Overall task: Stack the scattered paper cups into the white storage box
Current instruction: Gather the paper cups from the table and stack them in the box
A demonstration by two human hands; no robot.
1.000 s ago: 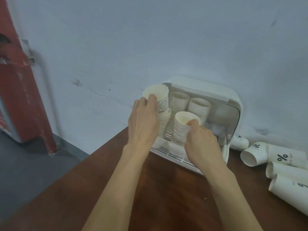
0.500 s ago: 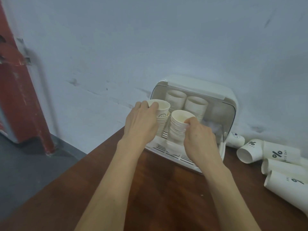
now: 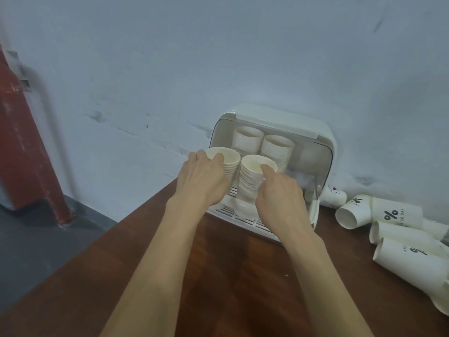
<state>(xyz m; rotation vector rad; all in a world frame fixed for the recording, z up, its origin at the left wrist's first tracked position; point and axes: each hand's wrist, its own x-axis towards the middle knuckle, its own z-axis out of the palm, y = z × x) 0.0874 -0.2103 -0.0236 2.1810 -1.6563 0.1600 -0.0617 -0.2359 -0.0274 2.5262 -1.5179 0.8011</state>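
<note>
The white storage box (image 3: pixel 323 132) stands open against the wall, holding several stacks of nested paper cups. My left hand (image 3: pixel 201 178) grips the front left cup stack (image 3: pixel 229 158) at its rim, the top cup pushed down level with the rest. My right hand (image 3: pixel 279 198) holds the front right cup stack (image 3: pixel 251 171), one finger hooked over its rim. Two more stacks (image 3: pixel 263 144) stand behind them inside the box. Loose paper cups (image 3: pixel 386 215) with a percent mark lie on their sides to the right.
The box sits on a brown wooden table (image 3: pixel 230 276) whose left edge runs diagonally. A pale blue wall (image 3: pixel 218 57) is right behind it. A red post (image 3: pixel 21 142) and dark grey floor (image 3: pixel 29 244) lie at the left.
My left hand has pushed the raised smiley cup down into the front left stack. My right hand has stayed on the front right stack.
</note>
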